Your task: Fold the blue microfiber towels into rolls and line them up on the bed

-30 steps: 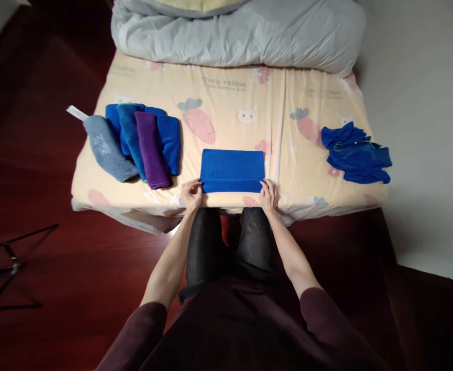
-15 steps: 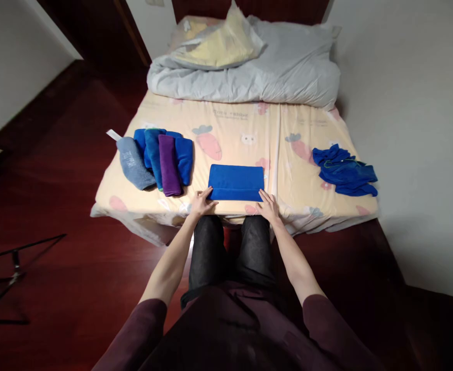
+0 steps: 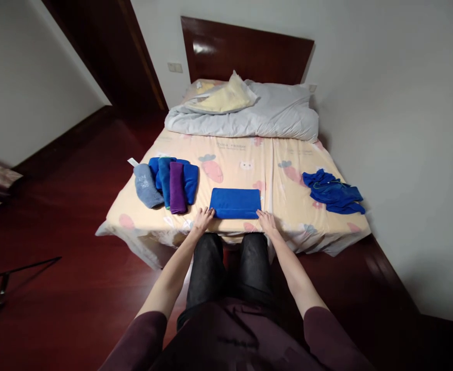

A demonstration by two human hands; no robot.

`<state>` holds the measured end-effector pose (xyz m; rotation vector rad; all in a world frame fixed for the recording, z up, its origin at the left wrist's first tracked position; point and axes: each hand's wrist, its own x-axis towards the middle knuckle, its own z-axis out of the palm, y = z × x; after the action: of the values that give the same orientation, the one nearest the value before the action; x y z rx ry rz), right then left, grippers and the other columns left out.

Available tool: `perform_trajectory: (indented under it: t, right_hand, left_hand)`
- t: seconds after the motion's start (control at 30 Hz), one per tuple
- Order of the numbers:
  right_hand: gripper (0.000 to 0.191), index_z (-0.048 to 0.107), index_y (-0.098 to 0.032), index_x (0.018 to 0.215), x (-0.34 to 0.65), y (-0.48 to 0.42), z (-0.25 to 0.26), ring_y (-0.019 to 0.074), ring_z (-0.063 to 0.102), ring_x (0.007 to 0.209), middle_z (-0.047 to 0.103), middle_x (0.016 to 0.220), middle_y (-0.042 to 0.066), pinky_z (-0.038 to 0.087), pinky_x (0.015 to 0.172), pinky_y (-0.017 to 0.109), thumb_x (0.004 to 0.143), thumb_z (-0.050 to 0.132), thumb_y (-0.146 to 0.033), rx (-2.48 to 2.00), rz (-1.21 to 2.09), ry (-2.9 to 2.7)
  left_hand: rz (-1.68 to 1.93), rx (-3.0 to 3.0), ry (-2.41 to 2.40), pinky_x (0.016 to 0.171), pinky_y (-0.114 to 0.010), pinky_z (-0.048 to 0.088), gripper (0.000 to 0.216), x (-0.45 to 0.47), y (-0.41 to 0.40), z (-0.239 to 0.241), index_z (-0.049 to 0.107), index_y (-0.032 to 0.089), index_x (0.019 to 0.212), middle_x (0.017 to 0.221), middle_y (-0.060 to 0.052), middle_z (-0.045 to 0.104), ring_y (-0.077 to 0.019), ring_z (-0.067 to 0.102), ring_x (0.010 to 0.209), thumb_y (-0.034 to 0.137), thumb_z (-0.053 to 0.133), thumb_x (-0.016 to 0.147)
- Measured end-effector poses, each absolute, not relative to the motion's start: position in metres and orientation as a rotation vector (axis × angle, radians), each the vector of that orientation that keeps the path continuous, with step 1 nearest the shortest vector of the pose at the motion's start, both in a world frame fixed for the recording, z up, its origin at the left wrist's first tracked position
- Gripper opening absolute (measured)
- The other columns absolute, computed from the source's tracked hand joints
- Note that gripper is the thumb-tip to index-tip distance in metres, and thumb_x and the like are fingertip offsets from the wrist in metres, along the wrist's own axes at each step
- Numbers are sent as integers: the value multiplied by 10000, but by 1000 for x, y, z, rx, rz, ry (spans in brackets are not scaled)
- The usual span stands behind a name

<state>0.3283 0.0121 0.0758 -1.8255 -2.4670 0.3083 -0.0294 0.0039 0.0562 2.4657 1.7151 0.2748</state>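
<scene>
A blue towel (image 3: 235, 202), folded into a flat rectangle, lies near the front edge of the bed (image 3: 249, 170). My left hand (image 3: 202, 220) rests with fingers spread at the towel's near left corner, fingertips touching it. At the near right corner my right hand (image 3: 267, 221) lies flat on the sheet, fingers apart, just touching the towel's edge. Neither hand grips anything.
A row of folded towels (image 3: 168, 181), grey, blue and purple, lies at the bed's left. An unfolded heap of blue cloths (image 3: 333, 192) sits at the right. A grey duvet (image 3: 245, 113) and pillow lie at the head. Dark wooden floor surrounds the bed; a wall stands right.
My head has lifted, so the bed looks farther and the headboard shows. My hands went from pinching the towel's near corners to lying open beside them.
</scene>
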Motion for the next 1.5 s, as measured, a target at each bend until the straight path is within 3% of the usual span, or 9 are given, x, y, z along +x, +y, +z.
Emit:
perform_trajectory:
  t: [0.23,0.4,0.53,0.7,0.83,0.93,1.13,1.3,1.5]
  right_hand:
    - [379,739,-153,1231,332,-22,83,319,541,1344,737,1245,180,416,1149,461,944,499,-93,-1662,370,-2530]
    - [420,720,-163,1283,344,-26,77,245,636,1270,721,1298,149,454,1146,377,920,533,-64,-1612,474,-2515]
    - [434,712,-178,1304,351,-23,71,216,659,1273,718,1330,128,469,1158,365,924,530,-74,-1576,536,-2448]
    - [512,736,-225,1241,346,-20,60,195,659,1291,736,1326,66,467,1180,401,822,512,-35,-1455,781,-2060]
    - [382,754,-186,1093,344,-14,48,220,728,1129,781,1175,86,547,1069,404,783,543,-113,-1377,975,-1683]
    - [281,729,-158,1054,347,-9,40,238,750,1020,783,1116,126,586,977,395,810,606,-225,-1380,1000,-1584]
    - [277,675,-189,941,349,-4,26,246,740,919,780,959,113,592,880,370,825,668,-441,-1375,1068,-1409]
    - [400,630,-214,842,347,0,19,233,701,819,743,845,79,572,778,345,780,693,-604,-1380,1106,-1336]
    - [474,547,-237,675,346,8,17,211,644,685,649,636,16,538,670,320,673,779,-651,-1443,1180,-1304]
  left_hand:
    - [324,2443,1675,1077,-536,440,411,-30,-44,58,697,155,1208,1283,-223,690,-371,576,1293,59,460,887]
    - [416,2334,1645,1085,-474,486,319,-41,-53,62,736,168,1082,1130,-187,745,-330,663,1182,90,541,842]
    - [570,2173,1663,1086,-433,527,414,-47,-44,60,745,171,1134,1210,-143,756,-286,703,1165,89,541,784]
    - [789,1952,1637,1053,-433,560,437,-48,-32,57,740,190,1142,1191,-106,779,-273,724,1148,146,530,762]
    - [912,1799,1608,914,-405,606,310,-50,-29,56,719,161,1047,1068,-134,787,-272,751,1004,310,583,811]
    - [971,1693,1603,764,-362,610,364,-53,-29,52,689,157,994,927,-120,771,-246,739,839,479,594,851]
    - [1041,1550,1612,771,-369,585,518,-55,-27,43,685,162,917,890,-111,751,-252,702,841,666,631,814]
    - [1031,1471,1649,810,-404,581,554,-56,-24,37,695,156,894,911,-126,760,-280,705,863,697,648,787]
    - [949,1371,1747,863,-418,580,455,-59,-19,24,717,149,928,950,-143,782,-304,733,911,583,686,793]
